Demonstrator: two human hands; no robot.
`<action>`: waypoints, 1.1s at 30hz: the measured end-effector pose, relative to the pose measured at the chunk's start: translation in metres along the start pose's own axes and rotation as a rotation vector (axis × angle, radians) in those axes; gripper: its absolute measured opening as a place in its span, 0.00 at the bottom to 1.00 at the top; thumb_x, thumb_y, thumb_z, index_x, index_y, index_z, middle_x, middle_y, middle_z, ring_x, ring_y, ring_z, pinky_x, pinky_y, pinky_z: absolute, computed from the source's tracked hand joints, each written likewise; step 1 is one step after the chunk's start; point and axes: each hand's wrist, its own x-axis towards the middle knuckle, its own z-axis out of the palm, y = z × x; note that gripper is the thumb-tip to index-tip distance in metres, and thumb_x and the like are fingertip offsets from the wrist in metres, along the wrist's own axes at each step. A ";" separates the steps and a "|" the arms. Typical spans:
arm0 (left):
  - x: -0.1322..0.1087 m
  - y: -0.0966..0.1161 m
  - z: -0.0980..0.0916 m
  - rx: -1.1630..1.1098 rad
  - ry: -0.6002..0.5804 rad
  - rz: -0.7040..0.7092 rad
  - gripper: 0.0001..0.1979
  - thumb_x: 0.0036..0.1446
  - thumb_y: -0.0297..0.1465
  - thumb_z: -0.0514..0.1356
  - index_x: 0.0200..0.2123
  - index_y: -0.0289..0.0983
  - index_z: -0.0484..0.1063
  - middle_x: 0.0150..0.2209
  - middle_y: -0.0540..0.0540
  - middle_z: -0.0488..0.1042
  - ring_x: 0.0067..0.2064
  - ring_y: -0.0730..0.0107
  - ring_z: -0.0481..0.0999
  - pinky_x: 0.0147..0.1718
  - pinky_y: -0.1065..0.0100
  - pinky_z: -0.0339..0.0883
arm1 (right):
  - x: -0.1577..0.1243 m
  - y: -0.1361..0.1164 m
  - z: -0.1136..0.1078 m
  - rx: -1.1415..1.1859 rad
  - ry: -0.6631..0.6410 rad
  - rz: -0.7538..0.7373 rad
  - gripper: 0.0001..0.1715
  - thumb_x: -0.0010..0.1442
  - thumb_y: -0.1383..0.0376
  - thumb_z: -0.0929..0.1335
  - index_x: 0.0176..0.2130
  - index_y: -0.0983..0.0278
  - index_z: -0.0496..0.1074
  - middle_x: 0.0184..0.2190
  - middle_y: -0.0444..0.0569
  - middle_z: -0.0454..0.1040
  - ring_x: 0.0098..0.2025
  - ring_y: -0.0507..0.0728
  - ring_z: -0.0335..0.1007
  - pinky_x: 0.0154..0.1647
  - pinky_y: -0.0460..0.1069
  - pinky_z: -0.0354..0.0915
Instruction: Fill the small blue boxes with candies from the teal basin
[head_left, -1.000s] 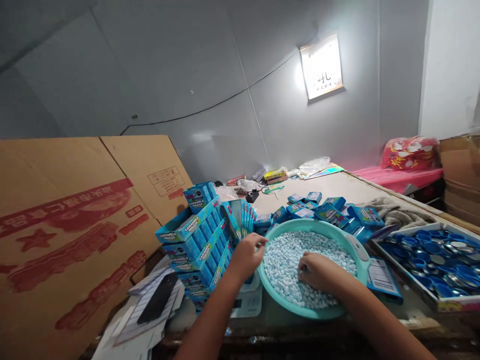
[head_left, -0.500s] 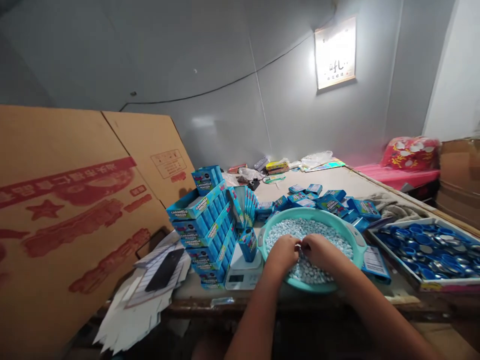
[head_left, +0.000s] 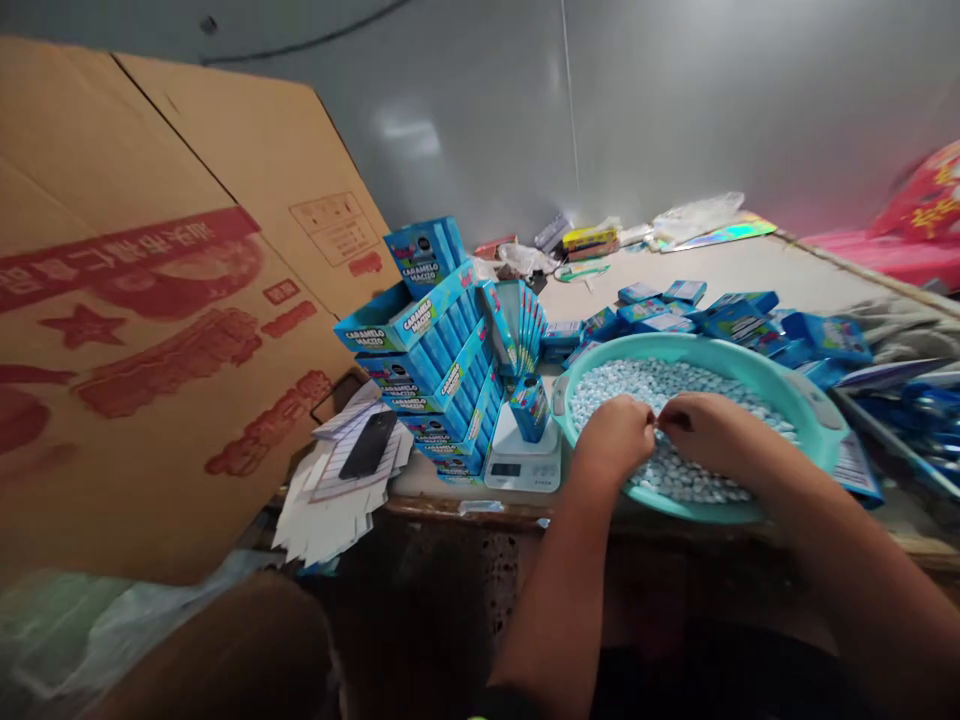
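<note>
We bunch left hand (head_left: 619,437) and right hand (head_left: 709,430) over pellets (head_left: 690,480) | grip: cannot tell | blue box (head_left: 530,410) upright, left, nearer left hand

A black phone (head_left: 368,446) lies on loose papers (head_left: 319,515).

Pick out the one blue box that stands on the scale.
The small upright box on the white scale, left of the teal basin; the other blue boxes are all off it.
</note>
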 end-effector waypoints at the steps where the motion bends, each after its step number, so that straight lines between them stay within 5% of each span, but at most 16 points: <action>1: 0.000 0.000 0.000 -0.001 -0.003 0.007 0.14 0.67 0.28 0.55 0.45 0.35 0.82 0.46 0.39 0.80 0.50 0.58 0.78 0.55 0.61 0.71 | -0.001 0.002 0.000 0.007 0.000 0.010 0.13 0.60 0.70 0.66 0.31 0.63 0.80 0.30 0.51 0.79 0.33 0.59 0.74 0.35 0.50 0.63; 16: -0.005 -0.003 0.002 -0.176 0.007 0.091 0.14 0.64 0.20 0.53 0.45 0.35 0.77 0.45 0.41 0.75 0.45 0.62 0.76 0.48 0.62 0.76 | -0.016 0.011 0.005 0.017 -0.063 0.025 0.17 0.67 0.58 0.63 0.41 0.61 0.79 0.39 0.53 0.78 0.39 0.63 0.77 0.40 0.56 0.68; 18: -0.005 -0.006 0.002 -0.267 0.132 0.133 0.16 0.65 0.19 0.53 0.48 0.35 0.77 0.45 0.42 0.75 0.46 0.63 0.77 0.50 0.63 0.76 | -0.016 0.011 0.006 0.032 -0.038 -0.006 0.17 0.68 0.59 0.63 0.40 0.60 0.79 0.39 0.52 0.79 0.39 0.63 0.77 0.40 0.56 0.69; 21: -0.015 -0.018 -0.011 -0.316 0.486 0.186 0.17 0.67 0.19 0.53 0.52 0.37 0.77 0.44 0.44 0.77 0.47 0.67 0.78 0.50 0.66 0.76 | -0.015 0.009 0.005 0.027 -0.026 -0.022 0.15 0.69 0.60 0.63 0.36 0.60 0.78 0.38 0.53 0.79 0.39 0.62 0.76 0.41 0.55 0.69; 23: -0.024 -0.034 -0.031 -0.189 0.706 0.144 0.14 0.68 0.20 0.56 0.49 0.38 0.79 0.43 0.45 0.79 0.45 0.67 0.79 0.48 0.65 0.77 | -0.015 0.006 0.005 0.017 -0.031 -0.022 0.16 0.70 0.61 0.64 0.35 0.60 0.78 0.37 0.53 0.78 0.38 0.61 0.75 0.41 0.55 0.69; 26: -0.030 -0.066 -0.065 0.060 0.841 0.027 0.09 0.67 0.25 0.60 0.44 0.39 0.81 0.41 0.46 0.80 0.44 0.66 0.80 0.47 0.64 0.77 | -0.014 0.003 0.003 0.012 -0.012 -0.052 0.15 0.69 0.62 0.64 0.34 0.61 0.77 0.36 0.53 0.77 0.36 0.61 0.73 0.41 0.55 0.68; 29: -0.022 -0.098 -0.085 0.112 0.752 0.010 0.08 0.66 0.29 0.61 0.41 0.39 0.82 0.40 0.46 0.80 0.43 0.66 0.80 0.46 0.64 0.76 | -0.015 0.002 0.002 0.030 -0.004 -0.082 0.13 0.68 0.63 0.66 0.33 0.61 0.77 0.37 0.53 0.77 0.36 0.60 0.73 0.41 0.54 0.68; 33: -0.008 -0.124 -0.085 0.084 0.568 -0.041 0.09 0.64 0.30 0.60 0.39 0.39 0.82 0.40 0.46 0.80 0.41 0.65 0.80 0.43 0.65 0.76 | -0.015 0.003 0.002 0.032 0.008 -0.067 0.10 0.65 0.64 0.67 0.33 0.61 0.78 0.36 0.52 0.77 0.36 0.60 0.73 0.41 0.54 0.67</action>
